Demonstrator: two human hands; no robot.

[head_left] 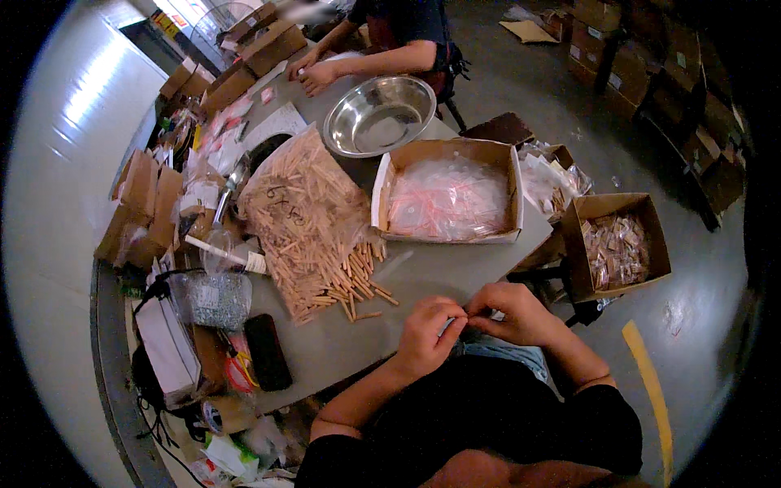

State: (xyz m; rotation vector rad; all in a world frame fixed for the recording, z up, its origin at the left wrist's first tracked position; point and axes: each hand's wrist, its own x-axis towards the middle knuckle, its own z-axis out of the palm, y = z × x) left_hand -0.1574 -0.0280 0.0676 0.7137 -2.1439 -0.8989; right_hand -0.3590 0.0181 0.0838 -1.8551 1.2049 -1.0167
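In front of my body, at the table's near edge, my left hand (429, 335) and my right hand (514, 313) meet with fingertips pinched together. Something small and pale shows by the left fingers, too little of it to name; whatever the right fingers hold is hidden. Ahead and to the left, small wooden dowels (358, 275) spill from the mouth of a large clear plastic bag (297, 183) full of them. Beyond my hands stands an open cardboard box (447, 237) of clear bags with pinkish-red edges (447, 195).
A steel basin (381, 118) sits behind the box. On the floor side, at right, a carton (622, 244) holds small filled packets. A black phone (267, 352) and a bag of metal bits (218, 299) lie at left. Across the table a co-worker's hands (317, 75) are busy.
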